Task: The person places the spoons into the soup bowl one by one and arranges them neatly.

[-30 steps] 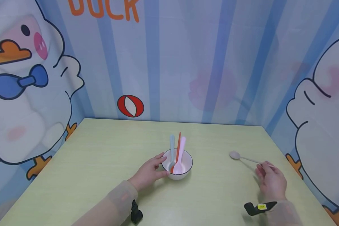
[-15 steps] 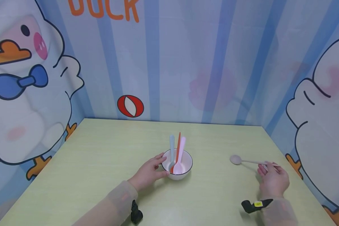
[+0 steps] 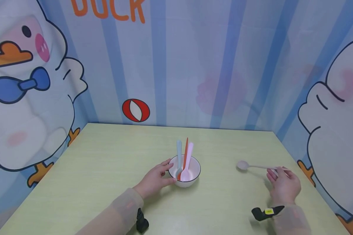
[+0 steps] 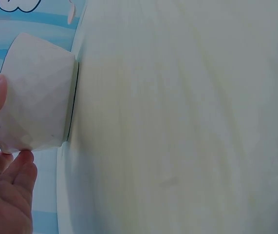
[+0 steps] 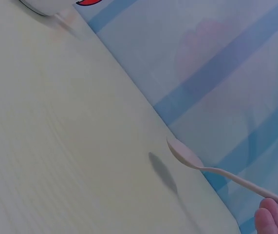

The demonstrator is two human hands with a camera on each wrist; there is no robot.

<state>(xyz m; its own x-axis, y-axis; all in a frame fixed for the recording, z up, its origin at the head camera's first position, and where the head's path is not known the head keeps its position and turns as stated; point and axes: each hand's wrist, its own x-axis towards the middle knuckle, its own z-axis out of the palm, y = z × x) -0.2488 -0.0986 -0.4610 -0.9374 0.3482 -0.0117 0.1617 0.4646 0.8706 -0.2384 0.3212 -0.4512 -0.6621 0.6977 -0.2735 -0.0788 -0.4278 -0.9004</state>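
Observation:
A white bowl (image 3: 184,184) with a dark rim stands mid-table. Leaning in it are a light blue spoon (image 3: 179,153), a pink spoon (image 3: 189,160) and a thin orange-red utensil (image 3: 185,151) whose lower end is partly hidden. My left hand (image 3: 154,179) grips the bowl's left side, thumb at the near rim and fingers at the far side; the left wrist view shows fingertips against the bowl's wall (image 4: 39,97). Off to the right, my right hand (image 3: 284,186) pinches a pale spoon (image 3: 243,165) by its handle end. Its bowl points left, raised over its shadow in the right wrist view.
The pale yellow table (image 3: 106,156) reaches back to a striped blue curtain (image 3: 188,65) printed with ducks and a red ball. Table surface lies between the bowl and the right hand. Black straps with small devices (image 3: 269,211) sit on both wrists.
My right hand has moved slightly away and right over the second, while the pale spoon's head swung nearer and then shifted a little left. My left hand and the bowl have stayed still.

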